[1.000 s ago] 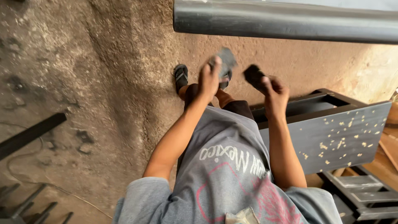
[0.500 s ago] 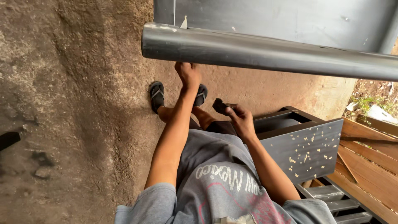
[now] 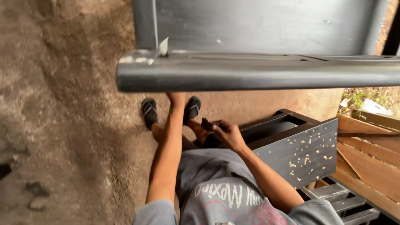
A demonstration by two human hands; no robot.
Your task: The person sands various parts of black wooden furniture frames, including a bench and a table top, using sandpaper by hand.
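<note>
A thick dark grey metal tube (image 3: 258,75) runs across the top of the head view, in front of a dark grey panel (image 3: 266,25). My left arm reaches straight up to the tube. Only the heel of my left hand (image 3: 176,97) shows below it; the fingers are hidden behind the tube. My right hand (image 3: 228,134) sits lower, near my waist, closed around a small dark object (image 3: 206,124). My feet in black sandals (image 3: 149,111) stand on the ground just under the tube.
A black metal box frame (image 3: 300,152) speckled with pale flecks stands to my right. Brown wooden planks (image 3: 368,166) lie beyond it, with grey metal bars (image 3: 341,200) at the bottom right. Bare rough earth floor (image 3: 71,125) spreads to the left.
The tube has come closer and lower in view. My left hand rose and slipped behind it. My right hand, still holding the dark object, dropped toward my waist.
</note>
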